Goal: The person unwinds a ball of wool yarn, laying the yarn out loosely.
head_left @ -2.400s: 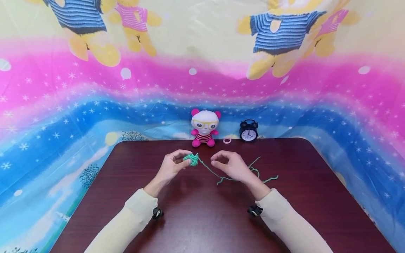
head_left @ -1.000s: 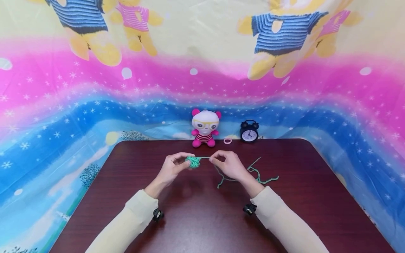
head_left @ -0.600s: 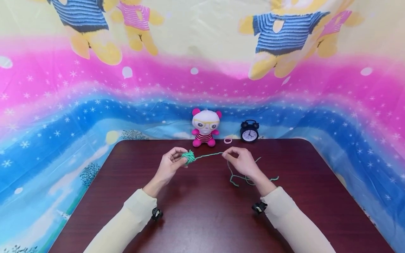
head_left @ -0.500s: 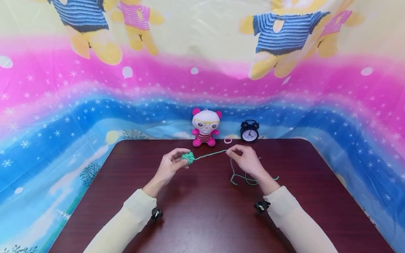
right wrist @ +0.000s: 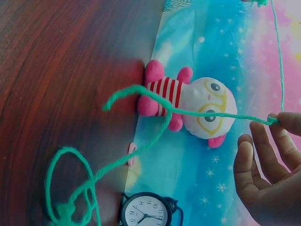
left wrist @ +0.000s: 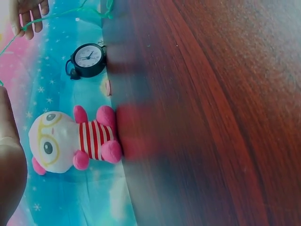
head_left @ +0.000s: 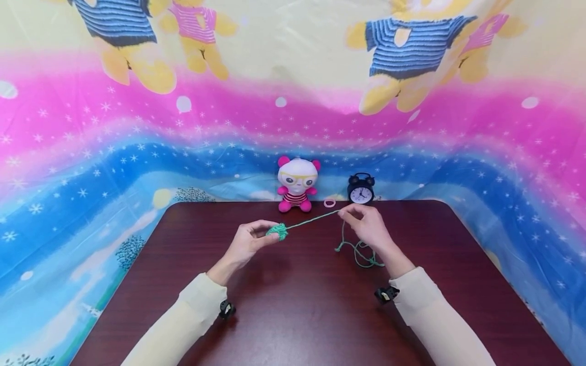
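Observation:
A small ball of green yarn (head_left: 277,232) is pinched between the thumb and fingers of my left hand (head_left: 248,243), above the table. From it a taut strand (head_left: 313,219) slants up to my right hand (head_left: 368,226), which pinches it between thumb and forefinger. Below the right hand the loose yarn tail (right wrist: 131,151) hangs down, forks, and ends in loops and a knot near the tabletop. In the left wrist view only part of the left hand (left wrist: 10,155) shows, and the ball is out of sight.
A pink and white panda plush (head_left: 296,185) sits at the table's back edge. Beside it lie a small pink ring (head_left: 329,203) and a black alarm clock (head_left: 360,189). A printed cloth (head_left: 284,132) hangs behind the dark wooden table (head_left: 284,315).
My right hand has taken hold of the strand and moved right and away, drawing it out longer from the ball. The loose tail has lifted and shifted with it. The left hand stays nearly in place.

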A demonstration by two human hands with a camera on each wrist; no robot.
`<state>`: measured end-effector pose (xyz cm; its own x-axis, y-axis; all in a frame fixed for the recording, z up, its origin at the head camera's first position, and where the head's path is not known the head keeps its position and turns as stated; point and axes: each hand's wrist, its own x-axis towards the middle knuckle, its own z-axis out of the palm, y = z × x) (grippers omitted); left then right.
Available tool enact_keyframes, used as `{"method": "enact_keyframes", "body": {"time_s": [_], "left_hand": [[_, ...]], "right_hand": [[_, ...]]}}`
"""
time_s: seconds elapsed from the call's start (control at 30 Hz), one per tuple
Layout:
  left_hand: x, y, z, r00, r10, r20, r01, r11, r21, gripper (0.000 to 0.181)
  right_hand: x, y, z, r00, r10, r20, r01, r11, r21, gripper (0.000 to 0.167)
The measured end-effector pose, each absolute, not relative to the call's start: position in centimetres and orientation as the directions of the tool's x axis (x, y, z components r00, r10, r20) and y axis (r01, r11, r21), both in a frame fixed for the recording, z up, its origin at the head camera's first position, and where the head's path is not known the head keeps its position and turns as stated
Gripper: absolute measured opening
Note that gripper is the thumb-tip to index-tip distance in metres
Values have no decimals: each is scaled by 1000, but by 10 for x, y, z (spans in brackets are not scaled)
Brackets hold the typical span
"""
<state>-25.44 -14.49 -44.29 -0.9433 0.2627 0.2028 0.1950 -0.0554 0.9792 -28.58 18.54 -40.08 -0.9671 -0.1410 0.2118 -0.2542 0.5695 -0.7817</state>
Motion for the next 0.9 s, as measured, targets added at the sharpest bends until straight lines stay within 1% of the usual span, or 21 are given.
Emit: {"method": "enact_keyframes", "body": {"time_s": [0.1,0.27,0.53,0.63,0.73,0.9], "left_hand": [[-254,-147,-443,-939,253,231,228,-42,973,33],[-251,-151,-443,-924,268,273,270,-52,962,34],[-252,-154,-443,-919,213,333,320,-94,943,32],[-254,-155,-444,-923,194,333,312,-130,941,31],[-255,-155,-445,-934,168,315,294,-139,946,32],[-255,-156,-446,-943,163,290,278,-91,956,39]], "right_hand": [[-288,189,-401,-971,-121,207,-239,578,-780,29],[-290,200,-401,-976,-73,207,-210,590,-780,30],[-293,227,-405,-978,-14,208,-173,616,-768,40],[-293,238,-406,-979,17,201,-149,613,-776,43],[-292,251,-405,-980,50,192,-123,607,-785,47],[-289,272,-399,-976,106,188,-87,605,-792,51]]}}
